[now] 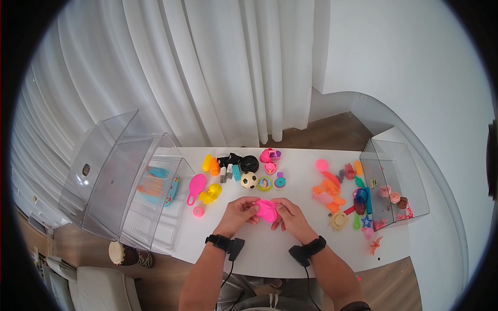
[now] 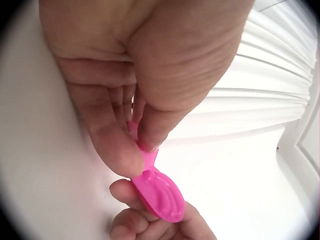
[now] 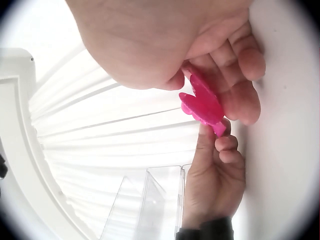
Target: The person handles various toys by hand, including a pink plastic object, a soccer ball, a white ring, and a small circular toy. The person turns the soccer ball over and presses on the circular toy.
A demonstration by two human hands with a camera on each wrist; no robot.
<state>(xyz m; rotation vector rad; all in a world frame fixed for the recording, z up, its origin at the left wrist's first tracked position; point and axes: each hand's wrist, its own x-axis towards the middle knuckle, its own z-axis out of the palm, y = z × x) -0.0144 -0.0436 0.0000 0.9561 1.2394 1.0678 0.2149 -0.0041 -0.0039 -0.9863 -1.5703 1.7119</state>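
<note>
In the head view, both hands hold a small bright pink plastic toy over the front middle of the white table. My left hand pinches its narrow end between thumb and index finger. The right hand grips the other side, its thumb near the edge and its fingers behind. Seen from the left wrist, the pink toy has a rounded face with raised curved ridges. From the right wrist, two thin rounded flaps of the toy spread apart in a V; its exact kind I cannot tell.
Behind the hands lie a soccer ball, a black round toy and a round green case. A pink hand mirror and yellow duck lie left. Clear bins stand at both ends; several colourful toys lie right.
</note>
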